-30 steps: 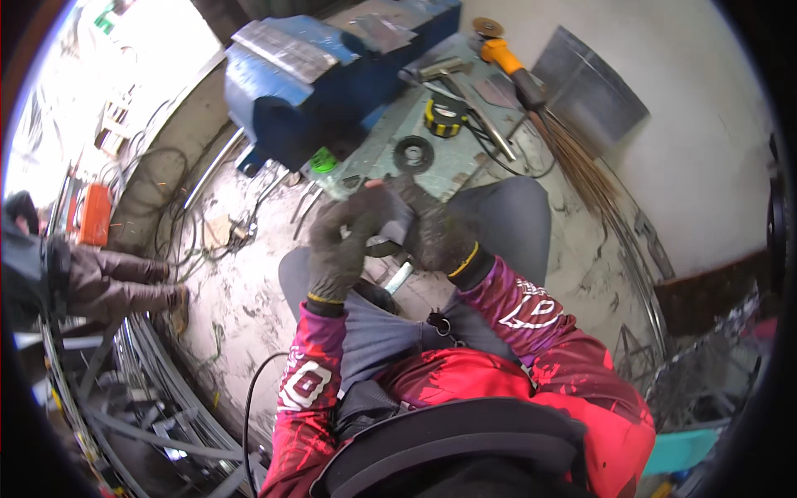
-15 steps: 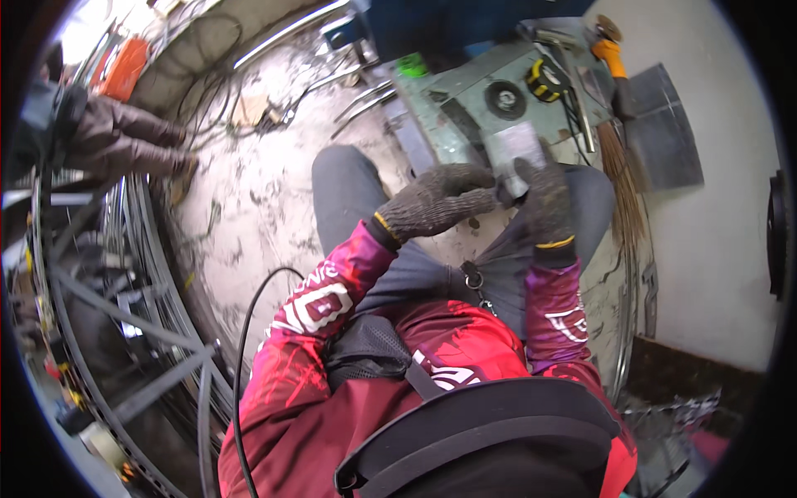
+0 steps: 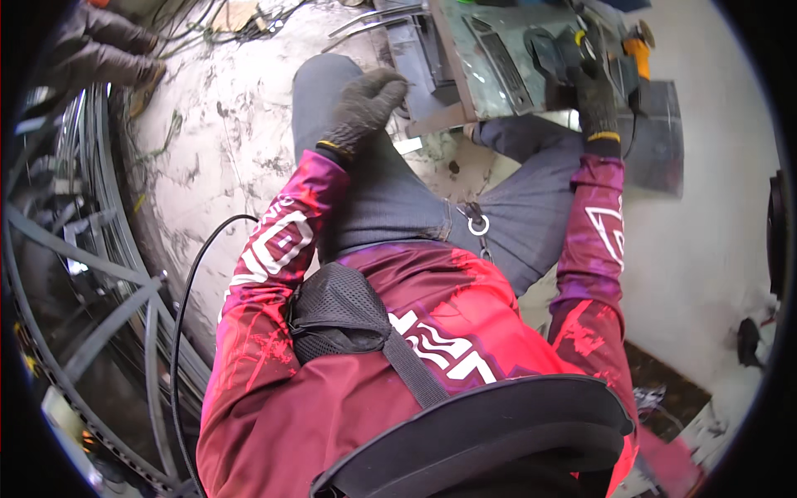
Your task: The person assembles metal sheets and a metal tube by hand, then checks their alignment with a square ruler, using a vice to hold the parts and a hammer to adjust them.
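Note:
My left hand [image 3: 365,106], in a dark knit glove, is raised above my left knee with its fingers curled together. Nothing shows in it. My right hand [image 3: 594,93], gloved alike, reaches over the right side of a green metal worktable [image 3: 490,98], close to dark objects [image 3: 551,56] and a yellow-and-black tape measure [image 3: 580,38]. Its fingers are blurred, so their grip is unclear. A slotted dark metal piece [image 3: 502,66] lies on the tabletop. Between my left thigh and the table a small white flat piece [image 3: 408,146] is seen.
An orange-handled tool [image 3: 638,56] stands beyond the table's right side, above a grey sheet [image 3: 660,141] near the wall. Long metal bars and a frame [image 3: 108,257] fill the left. Another person's legs [image 3: 108,50] are at upper left. A black cable [image 3: 184,324] runs beside my left arm.
The pale flat piece that was in my right hand no longer shows there. My right hand has moved away over the table; my left hand has drawn left and curled. The view has shifted.

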`<state>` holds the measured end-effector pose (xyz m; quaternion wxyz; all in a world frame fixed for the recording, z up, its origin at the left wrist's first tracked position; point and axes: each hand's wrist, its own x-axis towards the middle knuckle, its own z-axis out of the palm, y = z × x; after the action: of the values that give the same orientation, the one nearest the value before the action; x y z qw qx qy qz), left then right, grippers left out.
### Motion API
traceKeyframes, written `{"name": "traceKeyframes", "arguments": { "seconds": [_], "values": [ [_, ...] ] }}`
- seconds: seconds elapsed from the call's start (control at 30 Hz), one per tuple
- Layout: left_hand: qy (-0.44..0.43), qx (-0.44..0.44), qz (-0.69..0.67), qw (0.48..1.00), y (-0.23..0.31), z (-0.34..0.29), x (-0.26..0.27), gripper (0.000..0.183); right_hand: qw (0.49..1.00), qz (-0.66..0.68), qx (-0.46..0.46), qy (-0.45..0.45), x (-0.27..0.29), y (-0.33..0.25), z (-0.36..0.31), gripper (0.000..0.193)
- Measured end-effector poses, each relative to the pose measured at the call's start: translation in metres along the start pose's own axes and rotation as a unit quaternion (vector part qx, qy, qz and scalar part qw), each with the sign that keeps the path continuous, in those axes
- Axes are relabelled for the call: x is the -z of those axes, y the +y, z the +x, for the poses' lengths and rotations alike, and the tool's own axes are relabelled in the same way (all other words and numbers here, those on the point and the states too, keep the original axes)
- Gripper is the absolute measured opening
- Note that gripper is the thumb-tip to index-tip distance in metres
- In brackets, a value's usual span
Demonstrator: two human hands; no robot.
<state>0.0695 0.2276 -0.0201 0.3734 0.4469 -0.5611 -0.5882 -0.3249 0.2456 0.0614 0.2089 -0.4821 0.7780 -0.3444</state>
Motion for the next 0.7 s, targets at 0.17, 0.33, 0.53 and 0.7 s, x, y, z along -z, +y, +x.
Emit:
{"name": "traceKeyframes", "arguments": {
  "seconds": [0.17,0.33,0.53,0.7],
  "values": [
    [-0.04,-0.09,0.108,0.989,-0.013,0.001,-0.004,0.031,0.995,0.065,-0.07,-0.024,0.003,0.022,-0.007,0.05],
    [-0.089,-0.102,0.146,0.98,-0.002,0.004,-0.017,0.03,0.99,0.094,-0.103,0.014,0.036,0.01,-0.035,0.048],
    [-0.117,-0.06,0.16,0.978,0.002,-0.004,0.007,0.021,0.96,-0.125,0.147,0.201,0.082,-0.034,-0.079,0.04],
    [-0.156,-0.057,0.222,0.961,-0.003,0.01,-0.001,0.028,0.922,-0.331,0.093,0.176,0.042,-0.02,-0.169,0.039]
  ]
}}
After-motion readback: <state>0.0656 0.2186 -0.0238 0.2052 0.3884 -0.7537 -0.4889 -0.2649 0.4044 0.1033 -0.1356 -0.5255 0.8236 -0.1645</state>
